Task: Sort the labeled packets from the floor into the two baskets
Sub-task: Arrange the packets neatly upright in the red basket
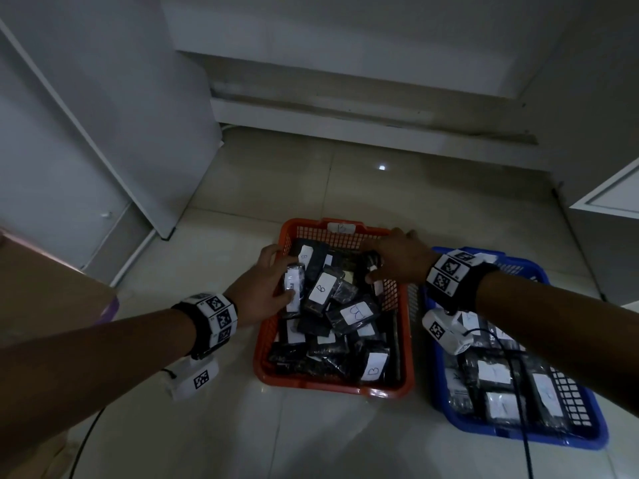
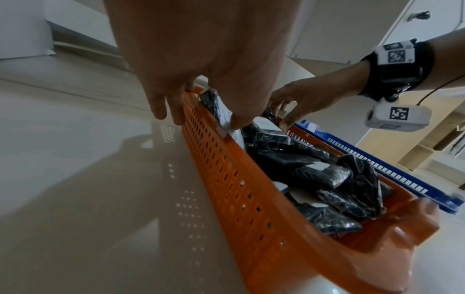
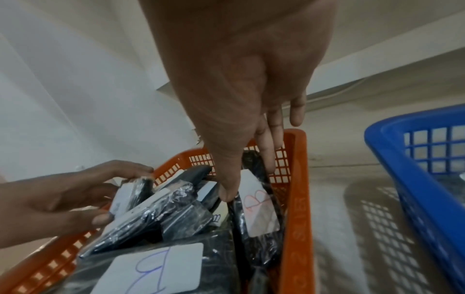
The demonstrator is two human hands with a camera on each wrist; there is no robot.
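An orange basket on the floor holds several black packets with white "B" labels. Right of it stands a blue basket, also holding labelled packets. My left hand is at the orange basket's far left corner and holds a black packet between fingers and thumb. My right hand reaches into the far right corner. Its thumb and fingers pinch the top of a "B" packet leaning on the wall.
A cardboard box sits at the left. White cabinets stand to the left and another to the right. A black cable crosses the blue basket. Glossy tile floor lies in front of the baskets.
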